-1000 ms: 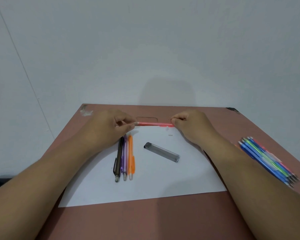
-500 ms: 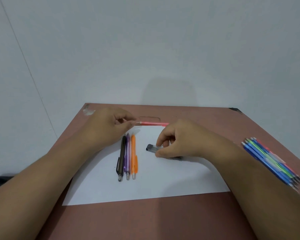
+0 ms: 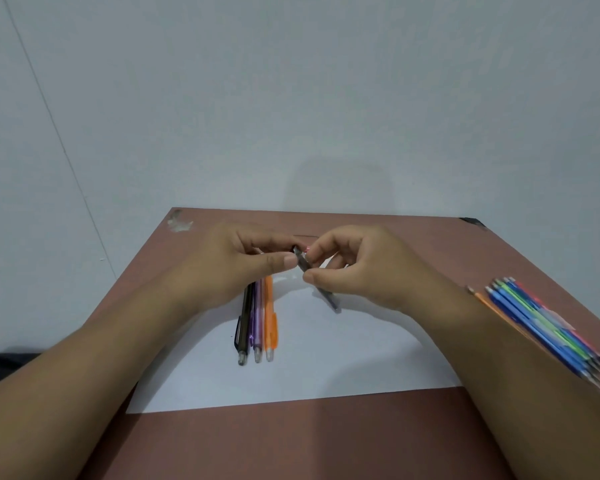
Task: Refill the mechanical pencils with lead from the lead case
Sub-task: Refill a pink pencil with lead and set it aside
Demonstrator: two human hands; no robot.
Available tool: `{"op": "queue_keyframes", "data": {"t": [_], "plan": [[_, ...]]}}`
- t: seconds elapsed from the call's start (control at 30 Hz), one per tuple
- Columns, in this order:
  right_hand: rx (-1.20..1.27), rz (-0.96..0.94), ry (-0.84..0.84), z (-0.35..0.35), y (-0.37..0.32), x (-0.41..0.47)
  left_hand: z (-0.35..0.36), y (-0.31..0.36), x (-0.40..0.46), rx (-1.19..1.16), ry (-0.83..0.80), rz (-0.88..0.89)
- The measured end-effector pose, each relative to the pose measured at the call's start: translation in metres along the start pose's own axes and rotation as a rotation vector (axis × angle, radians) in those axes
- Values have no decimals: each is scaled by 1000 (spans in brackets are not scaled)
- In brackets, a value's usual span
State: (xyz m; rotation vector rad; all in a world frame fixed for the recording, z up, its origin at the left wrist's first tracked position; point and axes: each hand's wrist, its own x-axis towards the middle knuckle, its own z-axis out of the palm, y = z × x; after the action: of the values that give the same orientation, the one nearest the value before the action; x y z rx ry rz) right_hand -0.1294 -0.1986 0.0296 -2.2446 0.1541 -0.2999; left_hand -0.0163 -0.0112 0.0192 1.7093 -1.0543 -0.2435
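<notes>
My right hand [image 3: 357, 271] pinches the dark clear lead case [image 3: 329, 298], lifted and tilted over the white paper [image 3: 326, 362]. The thumb and forefinger of my left hand [image 3: 236, 268] meet at the case's top end. Only a pink tip of the red pencil [image 3: 307, 249] shows behind the case; the rest is hidden in my left fingers. A black pencil [image 3: 244, 323], a purple pencil [image 3: 257, 323] and an orange pencil [image 3: 269, 320] lie side by side on the paper below my left hand.
A bundle of several blue, green and pink pencils [image 3: 544, 330] lies at the right edge of the brown table [image 3: 291, 445], beside my right forearm. A white wall stands close behind the table's far edge.
My right hand let go of the red pencil, picked the lead case off the paper and raised it to my left fingertips. The pencil is now mostly hidden in my left hand.
</notes>
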Motion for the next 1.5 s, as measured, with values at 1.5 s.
{"op": "queue_keyframes", "data": {"t": [1.5], "plan": [[186, -63, 130, 8, 2, 4, 15, 15, 3, -556, 289, -190]]}}
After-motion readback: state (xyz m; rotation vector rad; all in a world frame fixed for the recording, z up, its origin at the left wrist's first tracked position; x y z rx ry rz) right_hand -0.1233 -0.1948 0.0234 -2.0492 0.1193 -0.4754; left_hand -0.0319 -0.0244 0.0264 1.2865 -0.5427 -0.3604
